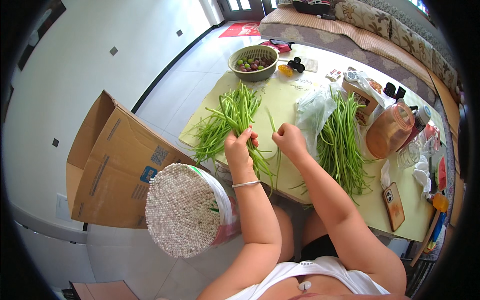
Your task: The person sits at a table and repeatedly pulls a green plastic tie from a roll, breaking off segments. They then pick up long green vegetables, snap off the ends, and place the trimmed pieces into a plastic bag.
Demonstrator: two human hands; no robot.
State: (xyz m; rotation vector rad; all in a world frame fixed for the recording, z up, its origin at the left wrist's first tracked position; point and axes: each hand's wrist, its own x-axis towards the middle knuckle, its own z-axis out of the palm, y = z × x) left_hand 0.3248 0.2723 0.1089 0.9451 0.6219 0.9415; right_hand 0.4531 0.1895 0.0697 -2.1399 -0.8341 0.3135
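1. Left grip [238, 154], left of the clear plastic bag [312, 112], grasps a loose bundle of green stalks [232, 112].
2. Right grip [291, 142], between that bundle and the bag, is clenched around what looks like one thin stalk [270, 117].
3. A hard tug could snap this stalk, slender as it seems; a slack left hold might let the bundle fan out and spill over the near edge of the tabletop [415, 215].
4. Just right of the bag lies a second pile of stalks [341, 145]; the right forearm passes close enough that a careless sweep could scatter it.
5. All look long, slim and bright green: splayed and tangled left of the bag, more nearly parallel right of it.
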